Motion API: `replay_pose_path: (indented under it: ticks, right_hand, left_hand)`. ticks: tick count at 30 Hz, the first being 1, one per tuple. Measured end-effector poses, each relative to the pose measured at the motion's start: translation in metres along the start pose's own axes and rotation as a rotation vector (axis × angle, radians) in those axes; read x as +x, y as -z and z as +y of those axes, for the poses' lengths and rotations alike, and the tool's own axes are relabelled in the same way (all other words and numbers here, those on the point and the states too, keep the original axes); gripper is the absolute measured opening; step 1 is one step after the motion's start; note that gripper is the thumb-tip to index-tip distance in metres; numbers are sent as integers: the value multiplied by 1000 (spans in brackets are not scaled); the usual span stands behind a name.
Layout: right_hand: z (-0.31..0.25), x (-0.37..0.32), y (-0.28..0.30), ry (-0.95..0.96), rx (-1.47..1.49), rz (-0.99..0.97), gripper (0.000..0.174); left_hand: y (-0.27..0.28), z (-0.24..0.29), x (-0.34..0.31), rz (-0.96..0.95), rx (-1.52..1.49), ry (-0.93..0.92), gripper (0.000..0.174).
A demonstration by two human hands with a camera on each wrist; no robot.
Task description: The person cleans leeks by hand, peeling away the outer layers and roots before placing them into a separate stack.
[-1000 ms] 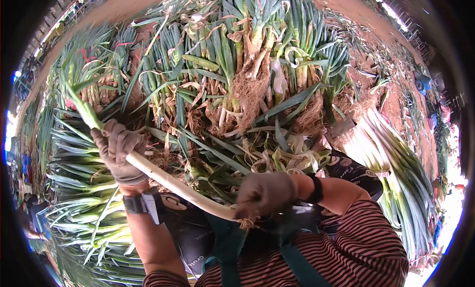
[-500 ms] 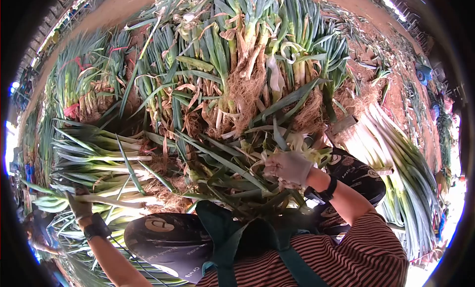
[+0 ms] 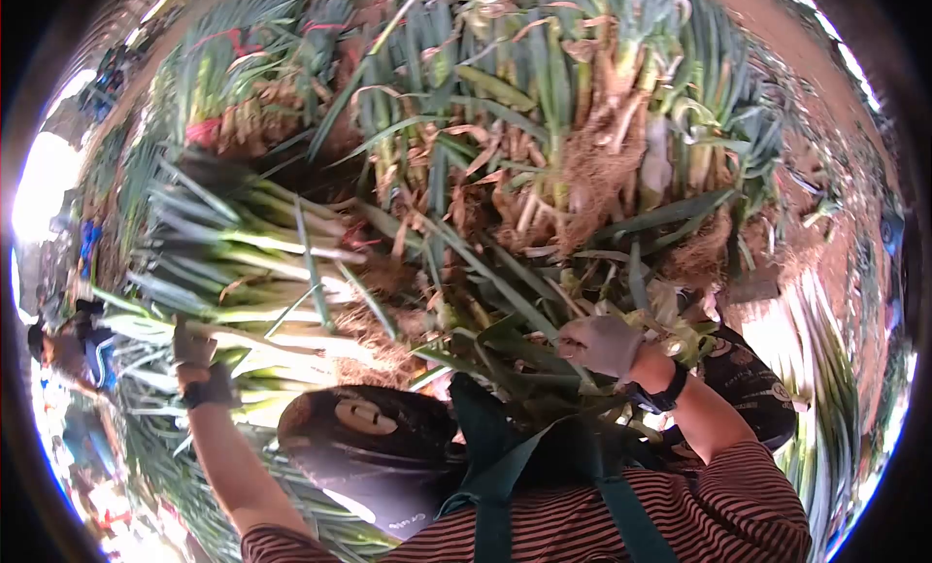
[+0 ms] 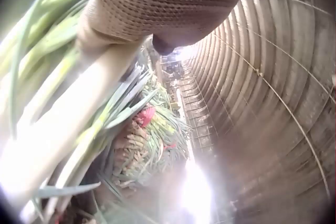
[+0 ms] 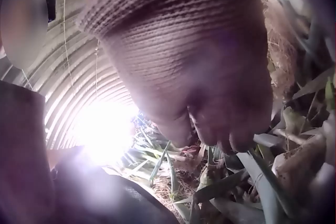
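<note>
My gloved left hand [image 3: 194, 347] grips a long green onion [image 3: 257, 338] by its stalk, low over the left-hand pile of green onions [image 3: 257, 235]. In the left wrist view, the pale stalk [image 4: 73, 106] runs out from under the glove [image 4: 163, 11]. My gloved right hand [image 3: 597, 345] hangs over loose leaves [image 3: 524, 354] in front of my knees, its fingers loosely curled. From the right wrist view, the fingertips point down close above those leaves, and nothing shows between them. The palm side is hidden.
Upright bundles of green onions with dry roots [image 3: 602, 175] stand across the front. Pale stalks lie in a stack [image 3: 825, 340] at the right. Red-tied bundles [image 3: 204, 131] stand at the far left. My knee [image 3: 359, 427] is between both hands.
My left hand carried the green onion from in front of me down to the left pile. The right hand left its root end and moved forward over the leaves. The head view has shifted.
</note>
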State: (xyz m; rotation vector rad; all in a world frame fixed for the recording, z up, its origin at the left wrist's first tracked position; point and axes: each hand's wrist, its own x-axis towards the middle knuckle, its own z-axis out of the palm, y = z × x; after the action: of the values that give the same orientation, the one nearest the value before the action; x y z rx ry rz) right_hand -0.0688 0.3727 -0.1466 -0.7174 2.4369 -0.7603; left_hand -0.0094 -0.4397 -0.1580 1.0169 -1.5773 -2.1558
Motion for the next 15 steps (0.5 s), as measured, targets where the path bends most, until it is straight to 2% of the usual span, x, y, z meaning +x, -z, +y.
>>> replay_pose_path:
  ticks: [1,3,4,5,7,8,9,10,13,14,15]
  right_hand:
    - [4,2,-1,-23,-10,-13,26]
    - [0,12,12,-118,106,44,27]
    - [-1,23,19,-155,166,76,27]
    - [5,36,19,-147,261,188,28]
    - [27,73,13,-156,365,371,31]
    - [37,95,12,-174,377,445,34]
    - [47,119,11,-289,278,522,38]
    - [56,143,9,-400,180,594,43]
    - [84,203,5,-953,234,574,54]
    - [93,215,4,-981,201,575,56]
    - [99,222,3,-1012,162,568,57]
  left_hand:
    - [42,3,22,-46,292,65,50]
    - [-4,38,11,152,38,163,75]
    - [-53,51,-13,192,48,52,67]
    - [-114,66,-47,232,63,-59,59]
    - [-131,68,-54,-543,106,-263,50]
    - [-238,66,-146,-448,49,-329,48]
    - [-324,58,-211,-244,-221,-226,49]
    - [-318,32,-215,-573,-57,-325,50]
    - [-396,-22,-276,-766,9,-321,46]
    - [-411,-39,-280,-571,125,-206,37]
    - [-422,-49,-284,-586,-54,-63,31]
